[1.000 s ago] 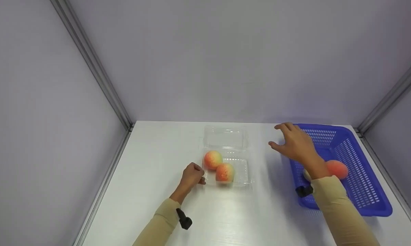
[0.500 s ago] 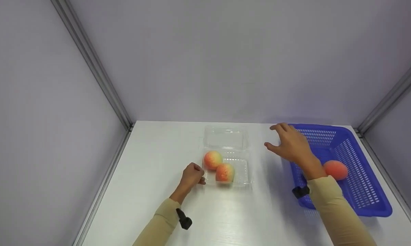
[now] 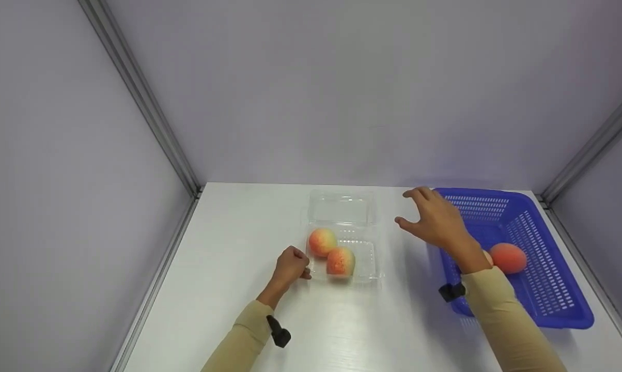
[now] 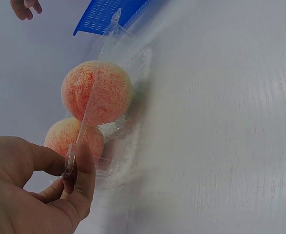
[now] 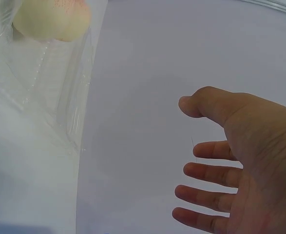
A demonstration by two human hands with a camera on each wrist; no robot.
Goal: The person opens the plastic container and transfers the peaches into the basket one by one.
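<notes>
A clear hinged plastic container lies with its lid folded back on the white table. Two yellow-red peaches sit side by side in its base, toward the left. My left hand pinches the container's left rim between thumb and fingers, plainly seen in the left wrist view, where a peach shows behind the clear edge. Between the container and the blue basket hangs my right hand, thumb and fingers spread apart, holding nothing. In the right wrist view its fingers are separated, with the container's edge off to the left.
The blue perforated basket stands at the table's right side. An orange-red fruit lies in it, and a paler one is partly hidden by the right forearm. Walls with metal rails enclose the table.
My right hand has drifted a little to the left, away from the basket, fingers still spread. The left hand, container and peaches stay where they were.
</notes>
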